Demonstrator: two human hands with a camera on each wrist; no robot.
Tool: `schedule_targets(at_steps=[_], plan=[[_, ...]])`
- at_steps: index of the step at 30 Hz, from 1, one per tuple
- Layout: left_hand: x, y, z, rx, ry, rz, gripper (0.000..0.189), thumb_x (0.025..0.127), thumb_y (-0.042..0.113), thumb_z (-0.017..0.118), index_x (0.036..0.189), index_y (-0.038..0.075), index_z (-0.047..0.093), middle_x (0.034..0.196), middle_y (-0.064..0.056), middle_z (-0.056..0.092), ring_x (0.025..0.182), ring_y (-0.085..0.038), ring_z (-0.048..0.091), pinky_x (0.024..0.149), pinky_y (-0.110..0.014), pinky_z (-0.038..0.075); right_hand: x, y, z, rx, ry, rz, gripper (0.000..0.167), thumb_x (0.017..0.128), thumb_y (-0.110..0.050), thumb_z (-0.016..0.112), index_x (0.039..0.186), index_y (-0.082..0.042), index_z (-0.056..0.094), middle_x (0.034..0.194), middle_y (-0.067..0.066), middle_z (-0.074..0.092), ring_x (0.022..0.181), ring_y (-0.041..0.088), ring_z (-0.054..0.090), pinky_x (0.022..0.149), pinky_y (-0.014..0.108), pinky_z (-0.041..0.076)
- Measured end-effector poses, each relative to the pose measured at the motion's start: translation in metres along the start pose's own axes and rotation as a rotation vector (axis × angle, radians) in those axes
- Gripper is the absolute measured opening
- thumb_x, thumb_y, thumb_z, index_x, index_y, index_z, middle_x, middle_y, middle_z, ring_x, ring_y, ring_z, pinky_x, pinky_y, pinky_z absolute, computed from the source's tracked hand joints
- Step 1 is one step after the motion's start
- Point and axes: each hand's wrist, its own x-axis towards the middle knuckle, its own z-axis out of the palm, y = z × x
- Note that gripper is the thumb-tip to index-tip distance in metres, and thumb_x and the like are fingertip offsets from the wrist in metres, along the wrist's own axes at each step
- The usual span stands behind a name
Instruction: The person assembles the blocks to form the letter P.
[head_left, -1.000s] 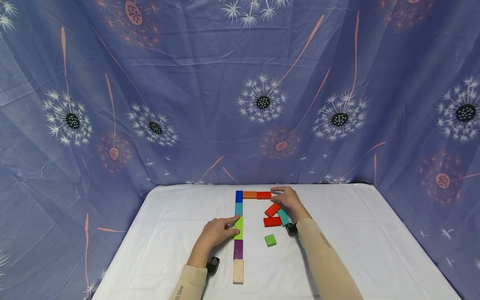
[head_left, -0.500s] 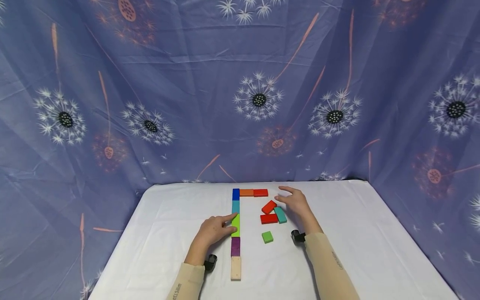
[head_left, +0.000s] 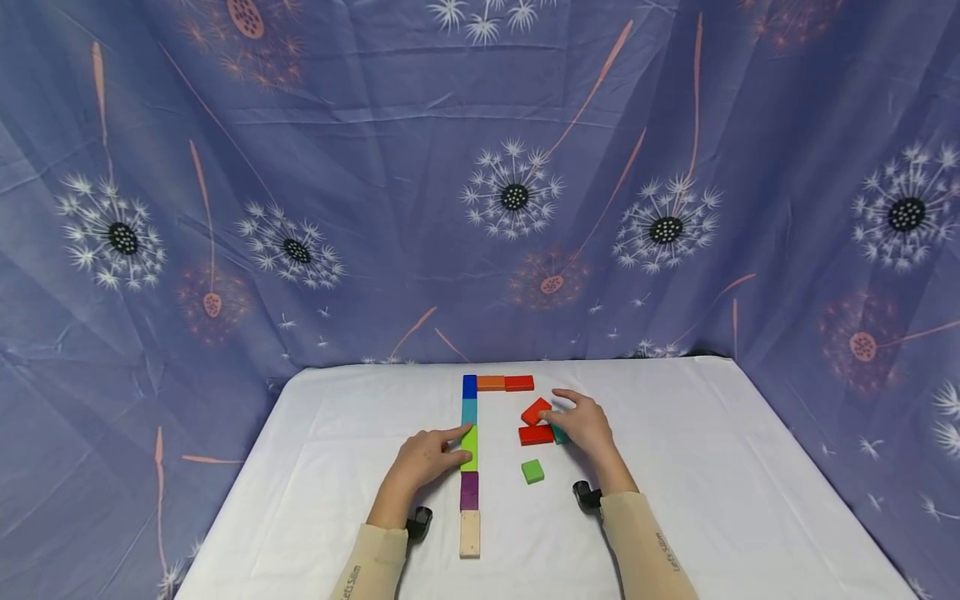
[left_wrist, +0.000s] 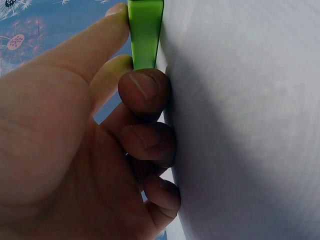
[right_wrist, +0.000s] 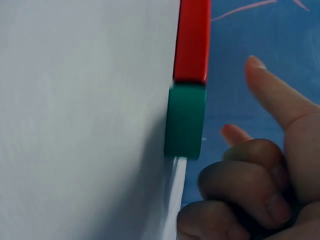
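Observation:
My left hand (head_left: pixel 423 458) rests its outstretched index finger and thumb on a lime green block (head_left: pixel 469 443), part of a column of blocks. In the left wrist view the other fingers curl beside that block's near side, touching the cloth. Over a teal block (head_left: pixel 560 435) hovers my right hand (head_left: pixel 588 427), thumb and index finger spread apart. It partly hides that block in the head view; the right wrist view shows a gap between the fingers and the block. Touching or close to the teal block lie a slanted red block (head_left: pixel 535 412) and a level red block (head_left: pixel 536 435).
The column also has a blue block (head_left: pixel 469 386), a light blue one (head_left: pixel 469 412), a purple one (head_left: pixel 469 490) and a plain wooden one (head_left: pixel 469 534). Orange (head_left: pixel 491 383) and red (head_left: pixel 519 383) blocks extend right from its top. A small green block (head_left: pixel 532 472) lies on the white cloth (head_left: pixel 675 467).
My right hand has left the red block at the row's end, moved right, then come down toward the teal block. My left hand stays on the lime green block. The head view has shifted slightly.

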Motion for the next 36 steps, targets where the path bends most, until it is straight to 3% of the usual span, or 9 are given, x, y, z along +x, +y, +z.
schedule_targets(at_steps=[6, 12, 19, 31, 36], plan=[[0.0, 0.0, 0.0, 0.002, 0.003, -0.003, 0.058, 0.093, 0.047, 0.078, 0.147, 0.034, 0.065, 0.066, 0.005, 0.05, 0.059, -0.012, 0.034, 0.057, -0.029, 0.026, -0.005, -0.004, 0.01, -0.081, 0.028, 0.018, 0.063, 0.087, -0.047, 0.083, 0.142, -0.019, 0.07, 0.139, 0.022, 0.069, 0.117, 0.041, 0.067, 0.084, 0.05, 0.055], [0.0, 0.0, 0.0, 0.008, 0.008, 0.002, 0.058, 0.093, 0.048, 0.077, 0.147, 0.034, 0.065, 0.065, 0.006, 0.048, 0.059, -0.012, 0.033, 0.057, -0.028, 0.025, -0.007, -0.006, 0.016, -0.164, 0.049, 0.032, 0.064, 0.085, -0.05, 0.084, 0.139, -0.019, 0.071, 0.126, 0.019, 0.074, 0.098, 0.034, 0.069, 0.069, 0.04, 0.052], [0.0, 0.0, 0.001, 0.009, 0.008, -0.003, 0.058, 0.093, 0.048, 0.077, 0.147, 0.034, 0.065, 0.065, 0.006, 0.047, 0.059, -0.012, 0.033, 0.057, -0.029, 0.025, -0.009, -0.01, 0.021, -0.262, 0.072, 0.034, 0.065, 0.083, -0.053, 0.085, 0.137, -0.019, 0.071, 0.115, 0.014, 0.077, 0.088, 0.027, 0.067, 0.065, 0.037, 0.049], [-0.001, 0.0, 0.004, -0.004, -0.012, -0.006, 0.059, 0.094, 0.048, 0.077, 0.149, 0.035, 0.063, 0.065, 0.006, 0.048, 0.059, -0.011, 0.032, 0.057, -0.028, 0.026, -0.007, -0.023, 0.021, -0.381, 0.084, -0.002, 0.065, 0.081, -0.055, 0.088, 0.13, -0.014, 0.076, 0.098, 0.011, 0.079, 0.075, 0.025, 0.066, 0.059, 0.035, 0.048], [-0.001, 0.0, 0.002, 0.006, -0.001, -0.004, 0.058, 0.093, 0.048, 0.077, 0.148, 0.035, 0.064, 0.065, 0.006, 0.048, 0.059, -0.012, 0.033, 0.057, -0.029, 0.026, -0.002, -0.029, 0.018, -0.425, 0.057, -0.013, 0.065, 0.079, -0.054, 0.09, 0.129, -0.013, 0.078, 0.104, 0.012, 0.08, 0.08, 0.025, 0.068, 0.059, 0.035, 0.048]])
